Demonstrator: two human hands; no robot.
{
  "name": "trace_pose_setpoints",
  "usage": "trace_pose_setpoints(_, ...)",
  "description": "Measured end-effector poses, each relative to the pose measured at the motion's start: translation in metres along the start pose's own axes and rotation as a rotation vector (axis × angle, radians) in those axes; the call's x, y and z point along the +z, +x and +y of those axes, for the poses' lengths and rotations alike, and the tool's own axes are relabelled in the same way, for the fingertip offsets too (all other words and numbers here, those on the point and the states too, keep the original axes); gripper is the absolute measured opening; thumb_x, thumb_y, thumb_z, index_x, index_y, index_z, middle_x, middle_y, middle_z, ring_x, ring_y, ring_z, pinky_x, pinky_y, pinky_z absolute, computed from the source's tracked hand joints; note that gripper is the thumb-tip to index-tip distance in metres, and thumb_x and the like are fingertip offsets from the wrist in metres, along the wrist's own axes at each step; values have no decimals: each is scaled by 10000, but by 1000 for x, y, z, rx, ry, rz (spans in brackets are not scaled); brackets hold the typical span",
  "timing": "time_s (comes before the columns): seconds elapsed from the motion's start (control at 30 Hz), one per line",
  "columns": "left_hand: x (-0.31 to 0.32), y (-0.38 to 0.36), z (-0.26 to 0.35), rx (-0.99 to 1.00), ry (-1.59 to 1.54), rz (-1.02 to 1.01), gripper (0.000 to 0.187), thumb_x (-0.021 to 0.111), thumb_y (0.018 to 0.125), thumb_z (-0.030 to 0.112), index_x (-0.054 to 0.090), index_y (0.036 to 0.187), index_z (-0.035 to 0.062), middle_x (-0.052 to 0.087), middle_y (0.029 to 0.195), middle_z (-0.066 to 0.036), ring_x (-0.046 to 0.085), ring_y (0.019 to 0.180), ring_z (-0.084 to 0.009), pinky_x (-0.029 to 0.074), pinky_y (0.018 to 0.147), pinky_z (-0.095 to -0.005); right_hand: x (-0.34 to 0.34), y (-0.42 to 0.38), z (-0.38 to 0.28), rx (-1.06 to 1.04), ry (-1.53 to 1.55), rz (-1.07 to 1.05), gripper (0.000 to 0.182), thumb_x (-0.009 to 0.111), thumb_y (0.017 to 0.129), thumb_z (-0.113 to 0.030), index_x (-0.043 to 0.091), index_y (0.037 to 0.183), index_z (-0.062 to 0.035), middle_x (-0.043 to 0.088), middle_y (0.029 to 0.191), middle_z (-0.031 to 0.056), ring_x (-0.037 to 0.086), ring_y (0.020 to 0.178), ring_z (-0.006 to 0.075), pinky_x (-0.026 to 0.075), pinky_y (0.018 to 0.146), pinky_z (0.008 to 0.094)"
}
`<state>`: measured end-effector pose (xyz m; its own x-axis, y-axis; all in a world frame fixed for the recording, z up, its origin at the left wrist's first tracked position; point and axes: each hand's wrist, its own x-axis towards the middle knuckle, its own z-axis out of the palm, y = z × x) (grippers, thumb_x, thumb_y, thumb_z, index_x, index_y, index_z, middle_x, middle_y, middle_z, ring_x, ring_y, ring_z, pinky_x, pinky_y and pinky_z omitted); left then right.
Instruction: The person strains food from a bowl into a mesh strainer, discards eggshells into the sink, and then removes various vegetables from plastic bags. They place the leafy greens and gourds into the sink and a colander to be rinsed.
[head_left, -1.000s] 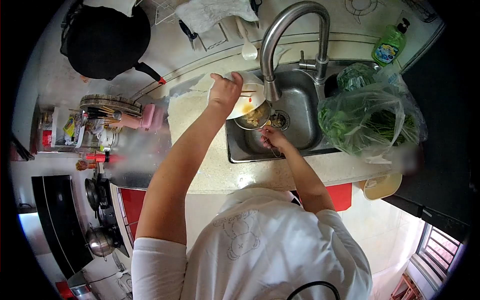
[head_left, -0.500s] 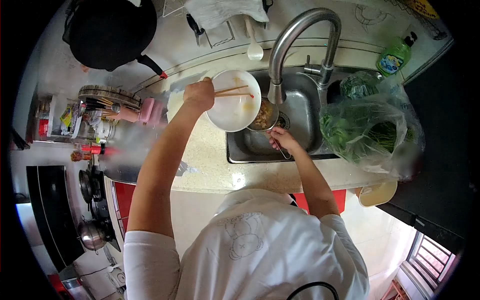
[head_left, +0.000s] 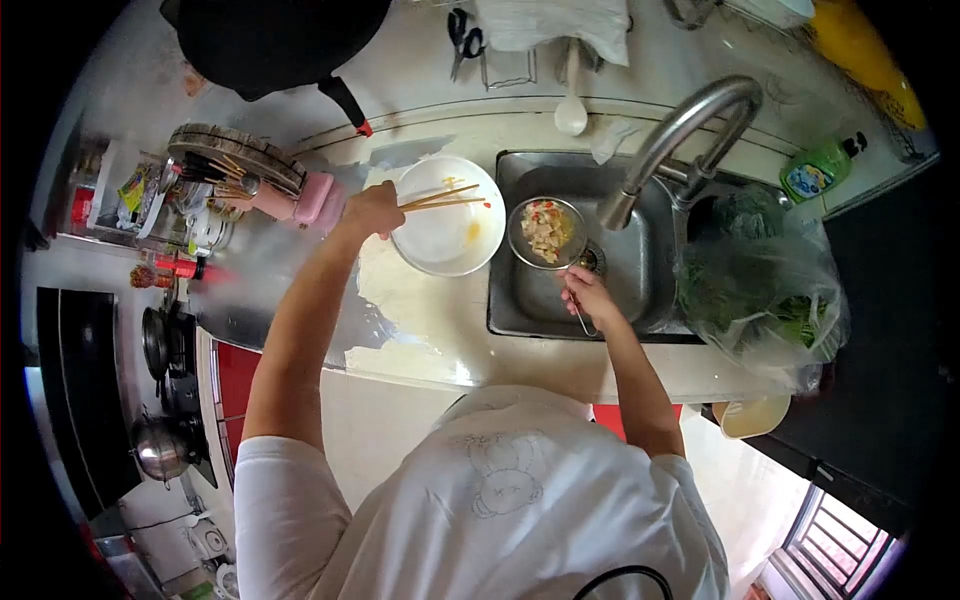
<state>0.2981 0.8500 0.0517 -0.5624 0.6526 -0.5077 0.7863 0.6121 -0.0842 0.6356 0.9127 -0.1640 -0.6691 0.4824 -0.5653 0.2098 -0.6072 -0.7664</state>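
My left hand (head_left: 373, 211) is closed at the left rim of a white bowl (head_left: 440, 245) and also grips a pair of wooden chopsticks (head_left: 440, 200), whose tips point over the bowl's inside. A little yellowish residue and a red bit cling to the bowl, which is over the counter just left of the sink. My right hand (head_left: 588, 294) is closed on the thin wire handle of a round mesh strainer (head_left: 520, 250). The strainer is over the sink, filled with pale chopped food (head_left: 547, 228) with red and orange bits.
The steel sink (head_left: 640, 310) has a curved faucet (head_left: 690, 125) leaning over it. To its right lies a plastic bag of greens (head_left: 775, 290), with a green soap bottle (head_left: 820, 170) behind. A black wok (head_left: 275, 40), white spoon (head_left: 571, 112) and pink container (head_left: 318, 200) are at the back and left.
The bowl and chopsticks in my left hand have moved left, away from the strainer and sink onto the counter side. The strainer's contents now show fully. The camera view has shifted.
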Motion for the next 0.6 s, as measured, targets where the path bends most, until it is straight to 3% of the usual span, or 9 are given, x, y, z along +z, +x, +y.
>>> trace_pose_setpoints(0.13,21,29,-44,47,-23,13,365,526,700,108,522,1031,-44,668,763,-134,667,751,-247,510,666,-361,18,-3,-6,16,28,72,210,439,945,-224,550,1080,-108,513,661,-13,449,491,71,384,441,213)
trace_pose_setpoints(0.23,26,39,-66,28,-309,-119,364,542,707,119,527,1039,-28,669,800,-115,673,690,-185,518,561,-328,25,-7,-4,19,15,117,236,439,946,-245,544,1100,-100,505,655,-17,444,499,66,385,453,211)
trace_pose_setpoints(0.33,35,50,-83,16,-330,-182,374,537,728,112,502,1072,-29,659,866,-117,671,667,-154,505,479,-301,33,-9,-3,22,-9,172,250,446,943,-253,542,1117,-100,501,654,-18,444,503,65,386,459,213)
trace_pose_setpoints(0.43,49,57,-99,77,-455,-198,386,549,747,115,471,1091,-42,648,897,-138,671,668,-166,503,467,-314,38,-12,-4,21,18,208,235,449,940,-248,544,1092,-97,507,649,-18,448,490,65,382,442,213)
trace_pose_setpoints(0.6,50,55,-110,141,-350,-193,414,589,767,152,454,1102,-50,641,834,-132,660,655,-179,502,523,-330,50,-13,-7,-21,50,246,225,455,937,-246,545,1079,-97,515,648,-17,456,484,63,380,437,216)
